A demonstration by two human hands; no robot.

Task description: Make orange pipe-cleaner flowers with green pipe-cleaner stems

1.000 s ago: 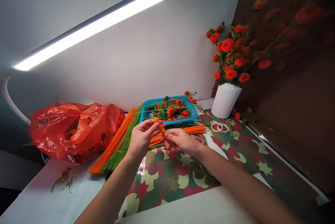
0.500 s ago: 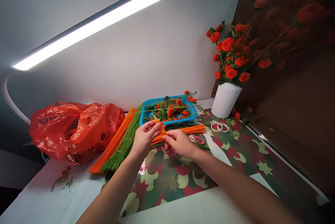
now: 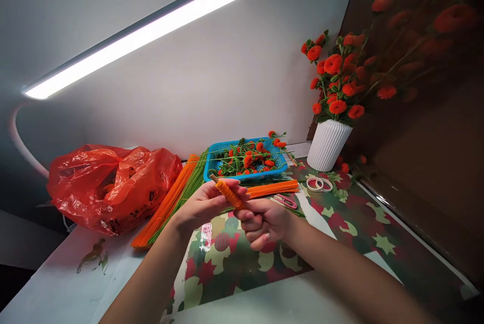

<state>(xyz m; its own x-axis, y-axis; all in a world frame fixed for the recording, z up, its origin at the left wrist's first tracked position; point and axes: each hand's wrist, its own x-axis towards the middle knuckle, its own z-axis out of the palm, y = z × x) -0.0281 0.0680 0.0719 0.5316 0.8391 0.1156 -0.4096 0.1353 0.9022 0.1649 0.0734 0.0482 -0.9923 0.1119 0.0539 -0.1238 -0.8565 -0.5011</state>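
An orange pipe cleaner (image 3: pixel 229 194) is wound in tight coils around a thin stick (image 3: pixel 214 178), whose tip pokes out at the upper left. My left hand (image 3: pixel 202 205) holds the coiled part between thumb and fingers. At the lower end, the closed fingers of my right hand (image 3: pixel 266 222) grip the same stick and hide part of it. Just behind my hands lie a bundle of orange pipe cleaners (image 3: pixel 274 189) and a pink cutter-like tool (image 3: pixel 285 201).
Behind stands a blue basket (image 3: pixel 284 166) with orange flowers on green stems. Orange pipe cleaners (image 3: pixel 162 213) and green pipe cleaners (image 3: pixel 189 182) lie beside a red plastic bag (image 3: pixel 113 187). To the right are tape rolls (image 3: pixel 319 184) and a white vase (image 3: pixel 328 146). A lamp (image 3: pixel 139 36) hangs above.
My hands have turned the coiled orange pipe cleaner, so the stick's tip and the coils show more clearly. My right hand has lowered slightly. The view has shifted a little.
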